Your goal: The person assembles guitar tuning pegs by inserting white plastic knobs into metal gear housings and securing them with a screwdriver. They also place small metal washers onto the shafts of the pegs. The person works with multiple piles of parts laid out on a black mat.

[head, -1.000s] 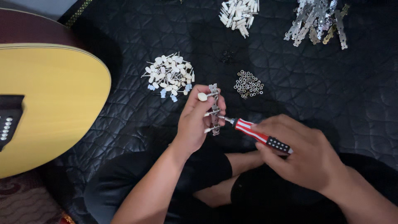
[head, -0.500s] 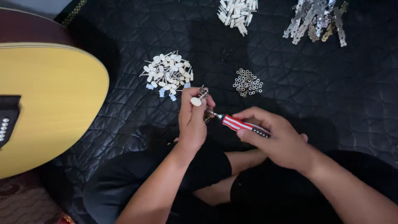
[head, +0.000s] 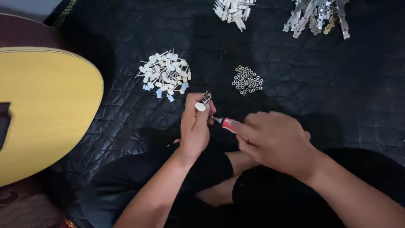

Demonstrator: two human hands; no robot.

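Head view: left hand (head: 195, 126) grips a white-knobbed metal tuning peg (head: 202, 103) upright, steadying it for the red-handled screwdriver (head: 228, 124) clasped in the right hand (head: 274, 141) beside it.

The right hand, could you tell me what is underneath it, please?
Under the right hand only the red screwdriver pokes out, its tip toward the tuner part in the left hand. The rest of the handle is covered.
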